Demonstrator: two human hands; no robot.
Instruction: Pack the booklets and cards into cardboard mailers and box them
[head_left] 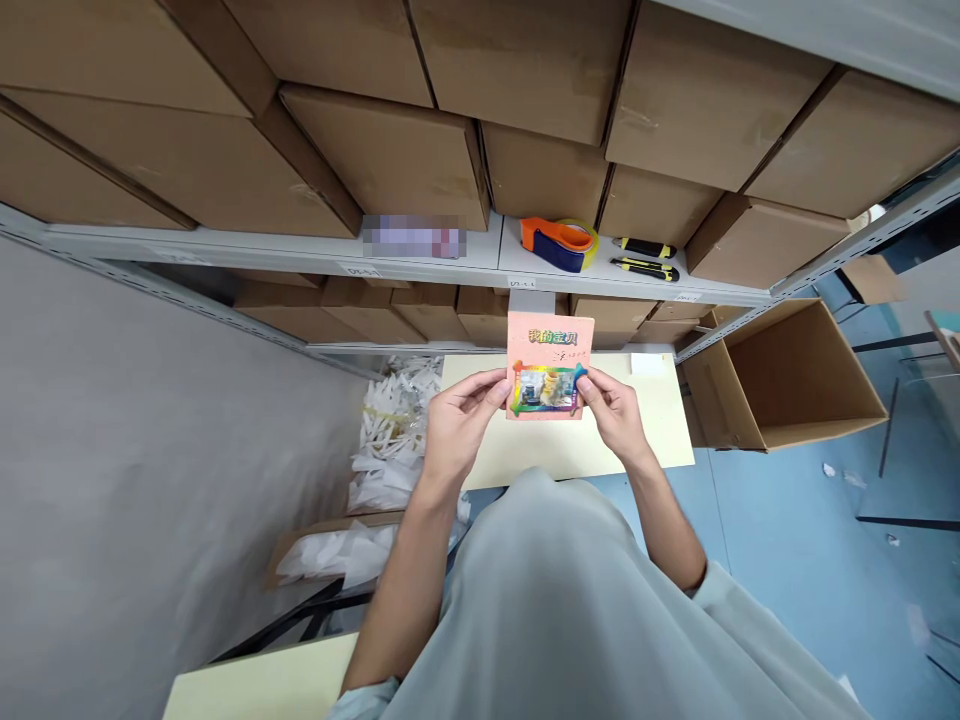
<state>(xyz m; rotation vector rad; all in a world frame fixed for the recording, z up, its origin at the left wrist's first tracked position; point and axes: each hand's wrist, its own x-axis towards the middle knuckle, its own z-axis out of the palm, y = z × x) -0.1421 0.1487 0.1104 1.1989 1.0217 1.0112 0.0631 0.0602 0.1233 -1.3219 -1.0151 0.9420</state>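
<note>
A small pink booklet (pixel 551 348) is held upright over the pale table, its printed front towards me. The front has colourful lettering at the top, dark handwriting and a photo in a rainbow frame. My left hand (pixel 466 410) pinches its left edge between thumb and fingers. On the opposite edge, my right hand (pixel 611 405) grips it in the same way. Both thumbs lie on the front, while the other fingertips are partly hidden behind. I cannot see its back.
Cardboard boxes (pixel 540 70) fill the shelves ahead. On the shelf edge lie an orange and blue tape dispenser (pixel 559 243) and yellow-black utility knives (pixel 645 258). The pale table (pixel 495 455) is below. White paper strips (pixel 401 410) are heaped left; an open carton (pixel 795 380) stands right.
</note>
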